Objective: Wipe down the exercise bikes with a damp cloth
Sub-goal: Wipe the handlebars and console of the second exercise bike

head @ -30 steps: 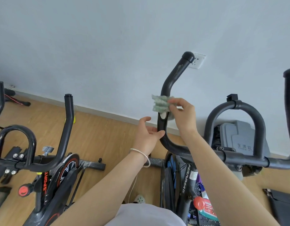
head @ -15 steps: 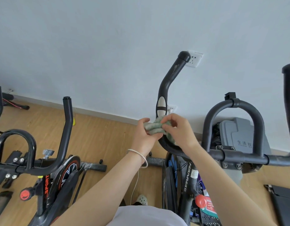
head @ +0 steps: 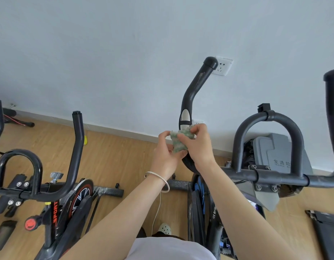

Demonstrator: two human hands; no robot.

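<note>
A crumpled green cloth (head: 178, 140) sits against the curved left handlebar (head: 192, 91) of the black exercise bike in front of me, just below its silver pulse sensor (head: 185, 117). My left hand (head: 165, 156) pinches the cloth's left edge with thumb and fingers. My right hand (head: 197, 145) grips the cloth from the right, fingers curled over it and around the bar. The bike's central loop handle (head: 269, 117) and crossbar (head: 275, 177) extend to the right.
A second black-and-red bike (head: 55, 184) stands at the left on the wooden floor. A grey bin (head: 280, 152) sits behind the loop handle against the wall. A wall socket (head: 223, 66) is behind the handlebar tip. A white cable hangs below my left wrist.
The cloth came down the handlebar from above the sensor to below it. My left hand, open a second ago, closed on the cloth; both hands now hold it.
</note>
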